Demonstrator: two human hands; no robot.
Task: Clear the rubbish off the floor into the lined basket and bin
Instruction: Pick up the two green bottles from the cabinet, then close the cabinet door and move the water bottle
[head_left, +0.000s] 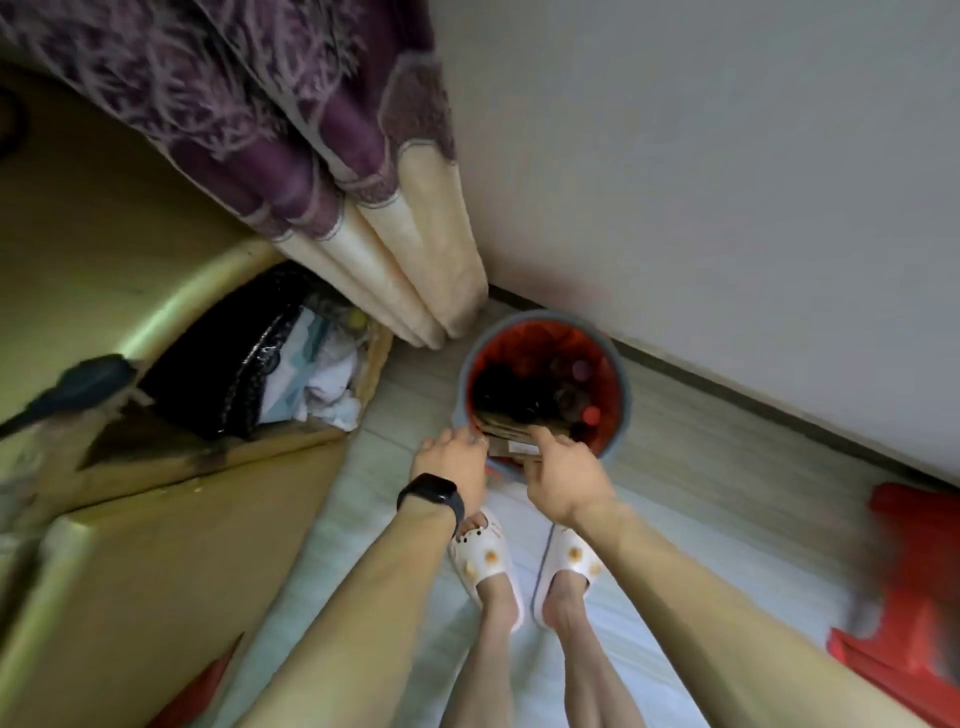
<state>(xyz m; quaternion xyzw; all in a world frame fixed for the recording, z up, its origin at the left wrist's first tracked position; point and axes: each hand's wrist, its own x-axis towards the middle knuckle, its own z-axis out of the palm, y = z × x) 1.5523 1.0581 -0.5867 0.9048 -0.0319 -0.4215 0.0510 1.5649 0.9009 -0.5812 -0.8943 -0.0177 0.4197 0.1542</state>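
Pale floor tiles (400, 400) showed me no loose rubbish. My left hand (449, 457) and right hand (563, 480) both pinched flattened cardboard (511, 434), half inside the red-lined bin (626, 384); the lined basket (373, 371) already held scraps. Nearly finished, I judged.

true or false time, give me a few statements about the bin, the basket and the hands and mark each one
The bin has a red liner. True.
The black band is on the right wrist. False: it is on the left wrist.
The basket holds white rubbish. True.
Both hands are at the basket. False: the left hand and right hand are at the bin's near rim, by the cardboard.
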